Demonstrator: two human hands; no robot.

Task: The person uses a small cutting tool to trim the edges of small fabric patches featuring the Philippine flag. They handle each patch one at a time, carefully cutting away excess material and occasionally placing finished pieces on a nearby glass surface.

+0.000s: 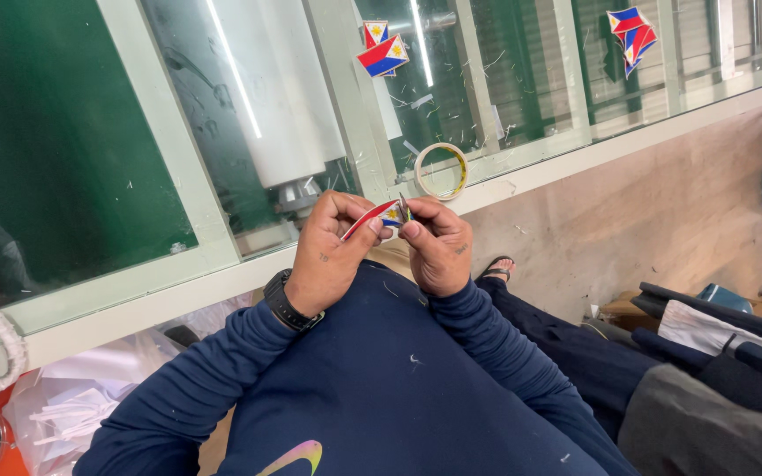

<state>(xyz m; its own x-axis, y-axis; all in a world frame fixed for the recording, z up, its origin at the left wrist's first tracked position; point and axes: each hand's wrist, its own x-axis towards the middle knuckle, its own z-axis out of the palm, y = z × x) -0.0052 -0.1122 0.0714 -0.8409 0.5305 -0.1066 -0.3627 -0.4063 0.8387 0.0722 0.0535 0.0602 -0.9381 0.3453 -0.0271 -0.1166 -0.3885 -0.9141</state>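
At centre frame, just below the table edge: one small flag sticker [378, 215], red, white and blue with a yellow sun, pinched between both hands. Left hand [328, 256], with a black wristwatch [286, 302], has thumb and forefinger closed on the lower-left end of the sticker. Right hand [437, 245] has fingertips closed on its upper-right end; a thin dark sliver sticks up between these fingers, and what it is cannot be told. Long axis of the sticker runs diagonally, lower left to upper right, red edge facing up; the strip bows slightly.

Surroundings:
- Glass-topped table [178, 291], white-framed, green beneath, filling the upper half of the frame; scraps and slivers scattered on the glass.
- Tape roll [441, 170], pale, lying flat on the glass just above the hands, apart from them.
- Flag stickers [381, 51], a pair, upper centre of the glass.
- Second cluster of flag stickers [632, 31], upper right.
- White roll [275, 97], large, seen under the glass, upper centre-left.
- Sandalled foot [497, 268] on the floor, right of the hands.
- Folded clothing [716, 335], lower right.
- Crumpled white paper [72, 397], lower left.

Nothing lies between camera and sticker except the fingers covering its ends.
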